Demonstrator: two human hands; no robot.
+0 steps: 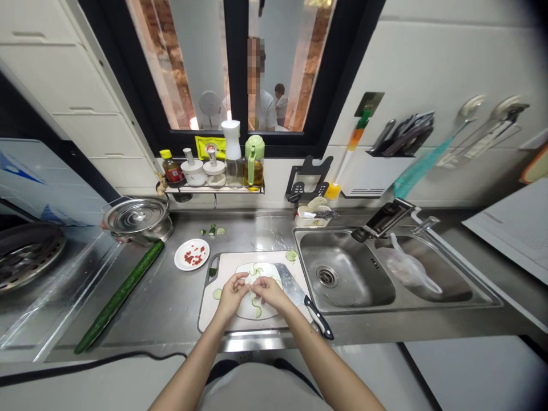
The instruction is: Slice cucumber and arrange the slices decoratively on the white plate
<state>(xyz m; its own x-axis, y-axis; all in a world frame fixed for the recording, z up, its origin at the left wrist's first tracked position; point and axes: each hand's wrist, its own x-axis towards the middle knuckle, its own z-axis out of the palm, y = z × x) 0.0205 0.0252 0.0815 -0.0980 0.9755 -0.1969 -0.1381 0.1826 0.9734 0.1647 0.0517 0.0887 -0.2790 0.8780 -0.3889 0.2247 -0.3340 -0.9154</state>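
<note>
My left hand (233, 292) and my right hand (268, 291) meet fingertip to fingertip over a white plate (245, 312). Both pinch at something small and pale that I cannot make out. Thin curved cucumber slices (258, 311) lie on the plate around my fingers. Beneath the plate is a pale cutting board (208, 321). A wide-bladed knife (292, 283) rests on the board's right side, its black handle pointing toward me. Cucumber pieces (217, 294) sit at the board's left, and more slices (291, 256) at its far right corner.
A small white plate (180, 263) holds red bits. Left of it lies a long whole cucumber (122, 297), near a lidded steel pot (137, 220). The double sink (346, 279) is at the right. A bottle rack (214, 189) hangs below the window.
</note>
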